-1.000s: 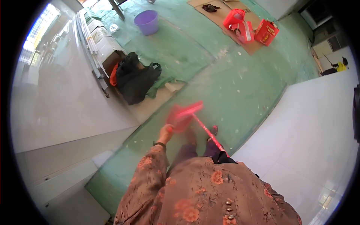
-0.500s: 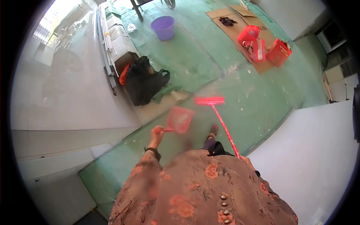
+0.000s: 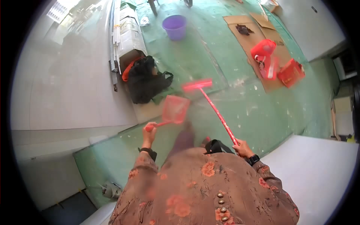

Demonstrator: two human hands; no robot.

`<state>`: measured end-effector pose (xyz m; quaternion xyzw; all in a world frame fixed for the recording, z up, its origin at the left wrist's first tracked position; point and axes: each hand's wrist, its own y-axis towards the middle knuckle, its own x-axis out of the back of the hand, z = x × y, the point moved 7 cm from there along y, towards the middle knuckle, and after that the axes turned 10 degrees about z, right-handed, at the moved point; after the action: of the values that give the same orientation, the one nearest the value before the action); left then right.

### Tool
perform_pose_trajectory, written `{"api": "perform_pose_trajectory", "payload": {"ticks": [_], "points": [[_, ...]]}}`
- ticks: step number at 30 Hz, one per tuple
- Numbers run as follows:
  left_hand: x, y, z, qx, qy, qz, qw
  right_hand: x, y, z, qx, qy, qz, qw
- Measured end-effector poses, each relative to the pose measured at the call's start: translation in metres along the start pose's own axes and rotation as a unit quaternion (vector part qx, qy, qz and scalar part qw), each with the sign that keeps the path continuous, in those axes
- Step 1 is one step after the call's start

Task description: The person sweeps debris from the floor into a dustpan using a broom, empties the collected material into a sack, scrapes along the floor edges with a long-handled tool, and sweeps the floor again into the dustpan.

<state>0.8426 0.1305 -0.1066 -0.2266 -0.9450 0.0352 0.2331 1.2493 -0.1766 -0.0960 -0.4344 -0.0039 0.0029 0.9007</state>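
My left hand [image 3: 149, 135] is closed round the short handle of a red dustpan [image 3: 176, 108], whose pan holds some pale debris. The long pink-red patterned stick of a broom [image 3: 222, 119] is gripped in my right hand [image 3: 244, 149]. Its wide pink head reaches forward over the green floor, ahead and to the right of the dustpan, slightly smeared by motion. Whether the head touches the floor I cannot tell. A black plastic bag [image 3: 146, 82] lies just beyond the dustpan on the left.
A purple bucket [image 3: 174, 28] stands further ahead. Flattened cardboard [image 3: 240, 39] on the right bears red bags [image 3: 267, 67] and a dark crumpled item [image 3: 243, 29]. Long white strips and a box [image 3: 131, 41] lie along the left. A white panel [image 3: 311, 165] is at right.
The broom head and dustpan have shifted forward and left in view. My right hand has come more fully into sight. The camera has turned, and one leg has stepped forward.
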Motion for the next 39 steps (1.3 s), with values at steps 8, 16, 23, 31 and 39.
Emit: {"api": "perform_pose_trajectory", "payload": {"ticks": [8, 16, 23, 31, 39], "points": [[-0.004, 0.092, -0.010, -0.027, -0.030, -0.037, 0.999, 0.060, 0.110, 0.130, -0.023, -0.076, -0.021, 0.997], [-0.001, 0.179, -0.007, 0.047, -0.065, 0.017, 0.997, 0.093, 0.200, 0.243, 0.026, -0.173, -0.013, 0.984], [-0.027, 0.227, -0.020, 0.051, -0.054, -0.024, 0.997, 0.124, 0.361, 0.383, 0.087, -0.303, 0.005, 0.949], [-0.066, 0.267, -0.025, 0.106, -0.088, -0.081, 0.987, 0.177, 0.544, 0.483, 0.050, -0.357, 0.007, 0.933], [-0.084, 0.303, -0.043, 0.177, -0.126, -0.087, 0.972, 0.269, 0.433, 0.411, -0.015, -0.316, 0.043, 0.948]]}}
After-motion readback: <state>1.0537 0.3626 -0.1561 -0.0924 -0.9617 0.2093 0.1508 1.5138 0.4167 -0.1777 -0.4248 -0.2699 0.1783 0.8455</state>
